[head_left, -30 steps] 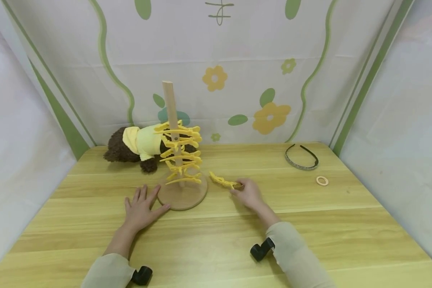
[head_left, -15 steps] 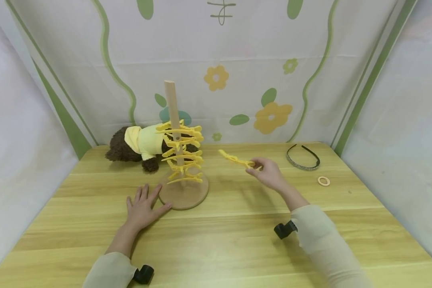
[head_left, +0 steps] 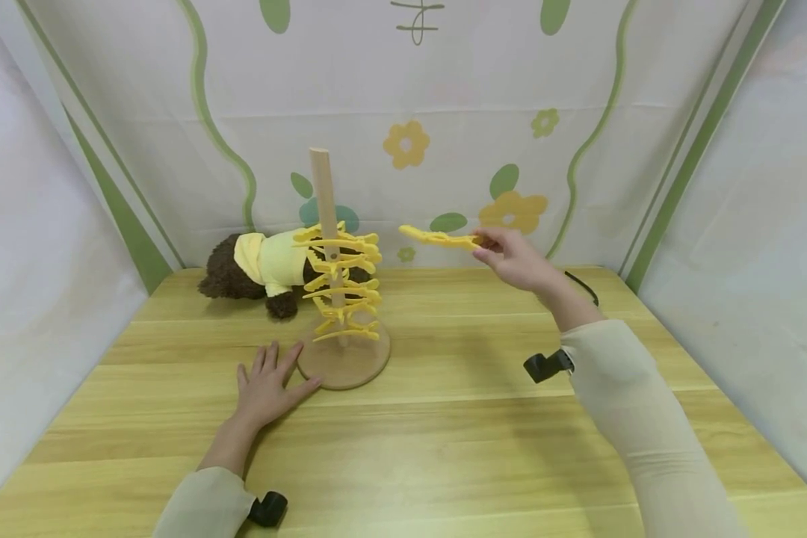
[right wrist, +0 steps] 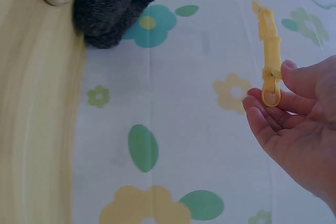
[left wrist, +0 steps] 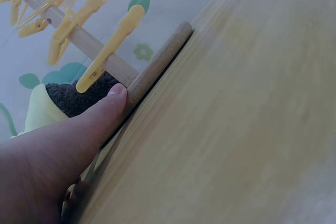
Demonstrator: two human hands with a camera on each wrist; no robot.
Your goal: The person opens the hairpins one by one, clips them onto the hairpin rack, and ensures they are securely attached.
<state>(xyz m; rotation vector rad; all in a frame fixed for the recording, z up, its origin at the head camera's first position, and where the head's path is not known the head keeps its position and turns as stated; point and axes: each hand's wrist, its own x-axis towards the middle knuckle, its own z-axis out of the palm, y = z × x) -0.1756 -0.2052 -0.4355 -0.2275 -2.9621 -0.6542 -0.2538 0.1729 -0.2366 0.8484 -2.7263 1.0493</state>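
My right hand [head_left: 514,260] pinches one end of a yellow hair clip [head_left: 437,237], held in the air to the right of the wooden post [head_left: 324,187]. The right wrist view shows this hair clip [right wrist: 271,51] between thumb and fingers. Several more yellow clips [head_left: 350,291] are clamped along the post, one above another. My left hand [head_left: 267,392] lies on the table with its fingers spread. Its thumb and index finger touch the rim of the post's round base [head_left: 359,372]; in the left wrist view the thumb [left wrist: 102,111] rests against that base [left wrist: 163,59].
A dark brown plush toy [head_left: 225,269] in a yellow top lies behind the post, at the back left. Part of a black headband [head_left: 583,288] shows behind my right forearm at the back right. A patterned cloth [head_left: 457,134] hangs behind the table [head_left: 403,448].
The right hand has lifted the hair clip off the table, up and to the right. Its arm now covers the small ring and most of the headband. The left hand stays put.
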